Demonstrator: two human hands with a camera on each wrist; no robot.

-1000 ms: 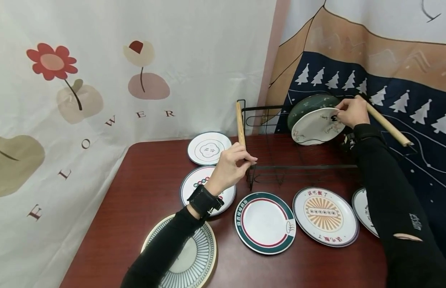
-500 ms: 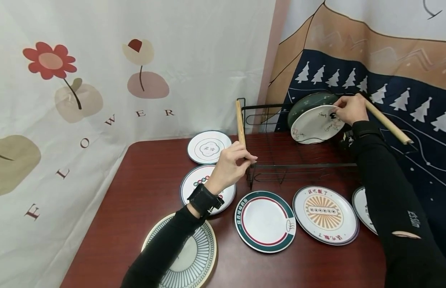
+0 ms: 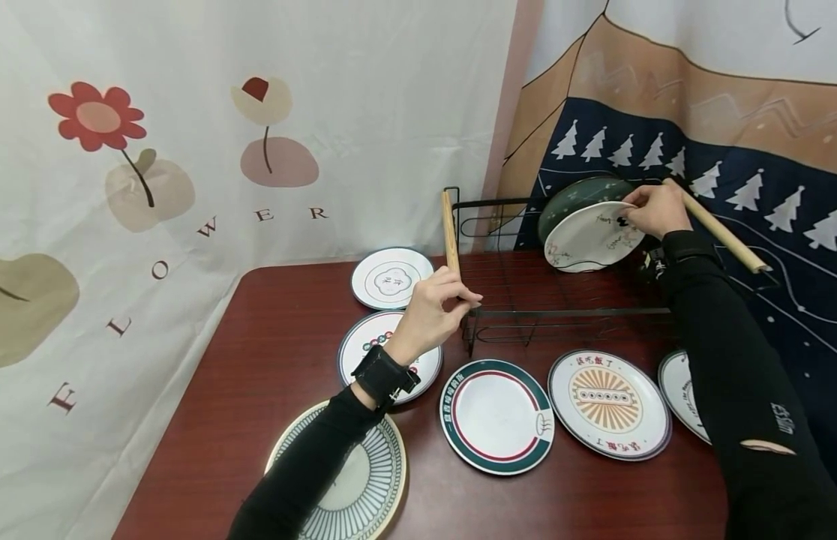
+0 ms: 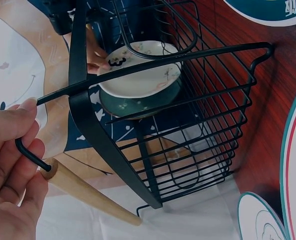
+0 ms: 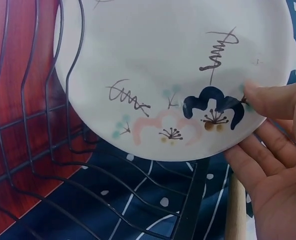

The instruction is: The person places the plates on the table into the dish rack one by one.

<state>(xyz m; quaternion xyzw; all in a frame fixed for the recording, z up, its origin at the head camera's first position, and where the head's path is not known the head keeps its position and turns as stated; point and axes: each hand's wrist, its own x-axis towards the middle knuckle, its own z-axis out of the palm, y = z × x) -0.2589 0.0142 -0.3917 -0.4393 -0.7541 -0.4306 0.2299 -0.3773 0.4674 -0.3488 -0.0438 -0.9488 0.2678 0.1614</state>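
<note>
Plate (image 3: 589, 236), white with a flower sketch, is standing on edge at the far right end of the wire rack (image 3: 526, 300), leaning back against a dark green plate (image 3: 572, 193) just behind it. My right hand (image 3: 656, 210) pinches its upper right rim, thumb on the face, fingers behind; right wrist view shows the same hold (image 5: 272, 145) with the lower rim down among the rack wires. Plate face is turned toward me and left, its flat running across the rack's length, so it sits fully on my right side; right hand is on it, left is well apart at the opposite end.

My left hand (image 3: 433, 311) is curled round the rack's near left corner wire, just below the wooden handle (image 3: 449, 229); left wrist view confirms fingers (image 4: 10, 150) wrapped on the black wire.

Second wooden handle (image 3: 718, 226) sits just beside my right hand. More plates lie flat on the red-brown table (image 3: 270, 352): a green-rimmed one (image 3: 497, 416), an orange-patterned one (image 3: 609, 403) and a striped one (image 3: 364, 480) near my left sleeve.
</note>
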